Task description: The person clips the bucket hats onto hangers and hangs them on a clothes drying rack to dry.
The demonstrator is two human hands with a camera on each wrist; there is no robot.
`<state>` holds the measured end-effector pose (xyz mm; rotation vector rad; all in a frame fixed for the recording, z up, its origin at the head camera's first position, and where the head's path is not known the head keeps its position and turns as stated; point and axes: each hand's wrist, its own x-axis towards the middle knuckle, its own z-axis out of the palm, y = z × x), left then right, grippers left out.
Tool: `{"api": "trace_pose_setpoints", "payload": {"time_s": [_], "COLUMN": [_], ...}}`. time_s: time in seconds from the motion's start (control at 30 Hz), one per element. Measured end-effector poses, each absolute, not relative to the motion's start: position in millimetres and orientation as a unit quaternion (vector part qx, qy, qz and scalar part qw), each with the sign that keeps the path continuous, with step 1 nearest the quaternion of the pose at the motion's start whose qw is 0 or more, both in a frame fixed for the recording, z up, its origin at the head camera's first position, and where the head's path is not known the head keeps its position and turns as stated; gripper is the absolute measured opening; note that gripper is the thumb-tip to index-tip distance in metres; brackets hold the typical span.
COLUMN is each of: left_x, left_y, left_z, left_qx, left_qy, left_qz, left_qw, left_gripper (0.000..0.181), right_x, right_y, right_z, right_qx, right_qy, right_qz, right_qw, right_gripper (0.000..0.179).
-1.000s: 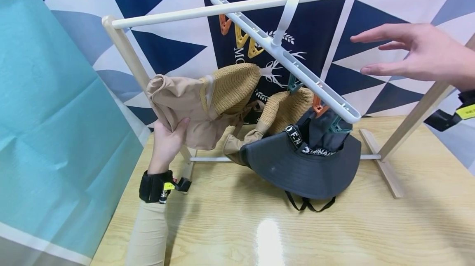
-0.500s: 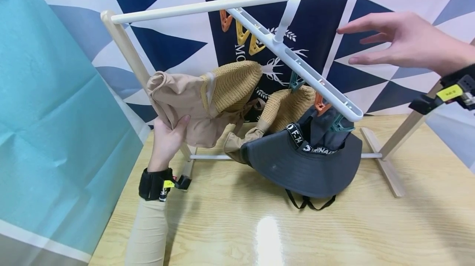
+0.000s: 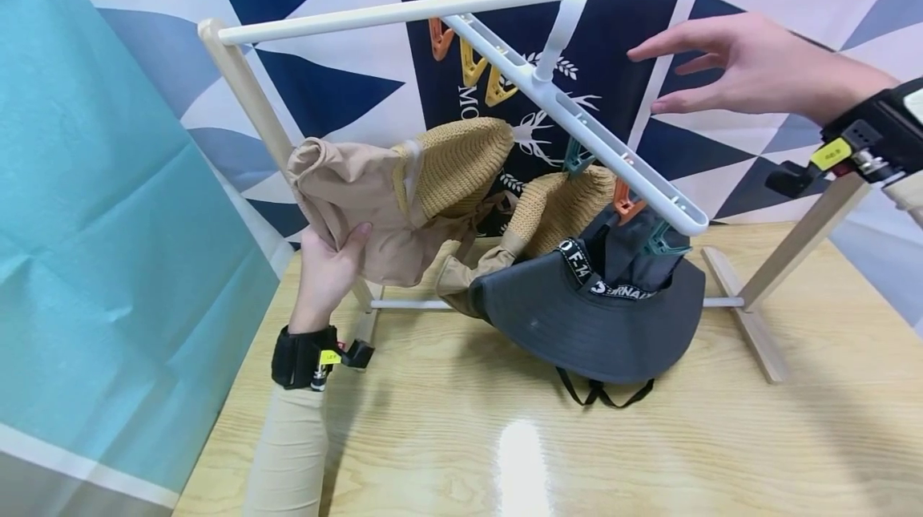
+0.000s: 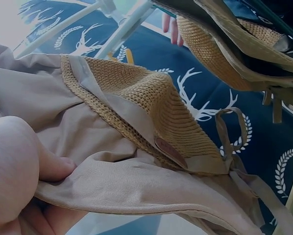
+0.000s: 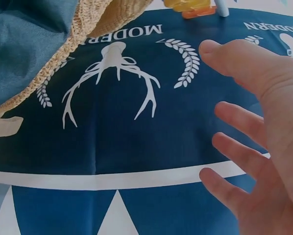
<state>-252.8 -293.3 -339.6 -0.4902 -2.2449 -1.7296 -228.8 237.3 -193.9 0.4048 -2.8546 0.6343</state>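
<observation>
My left hand [image 3: 328, 272] grips the beige cloth brim of a sun hat [image 3: 454, 168] with a tan knitted crown, thumb on top of the fabric. In the left wrist view the thumb presses the brim [image 4: 132, 181], and a cloth tie dangles at the far side. My right hand [image 3: 743, 64] hovers in the air right of the hanger, fingers apart and holding nothing. A pale blue clip hanger [image 3: 577, 120] hooks over the rack's bar. Teal clips hold up a second tan knitted hat [image 3: 562, 212] and a dark grey bucket hat [image 3: 591, 325].
Orange and yellow clips [image 3: 472, 64] hang from the hanger's far end. The rack's white top bar [image 3: 317, 24] crosses the view, with wooden legs [image 3: 800, 252] on a wooden table [image 3: 433, 429]. A patterned cloth backdrop [image 3: 332, 92] stands close behind.
My right hand has moved left and slightly up, closer to the hanger. The left hand keeps its grip on the knitted hat's brim, almost still.
</observation>
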Motion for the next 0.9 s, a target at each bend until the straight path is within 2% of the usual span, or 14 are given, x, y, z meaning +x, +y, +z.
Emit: {"api": "trace_pose_setpoints", "payload": {"time_s": [0.47, 0.9], "left_x": [-251.8, -249.5], "left_y": [-296.2, -296.3], "left_z": [-337.3, -338.1], "left_qx": [-0.159, -0.167], "left_qy": [-0.777, -0.781], "left_qz": [-0.593, -0.585], "left_qw": [0.138, 0.140], "left_gripper": [0.040, 0.036], "right_x": [-246.7, -265.6], "right_y": [225.1, 208.3], "right_z": [-189.7, -176.9], "right_qx": [0.170, 0.196], "right_qy": [-0.954, -0.948], "right_qz": [0.216, 0.231], "right_qw": [0.121, 0.097], "right_gripper": [0.065, 0.064]}}
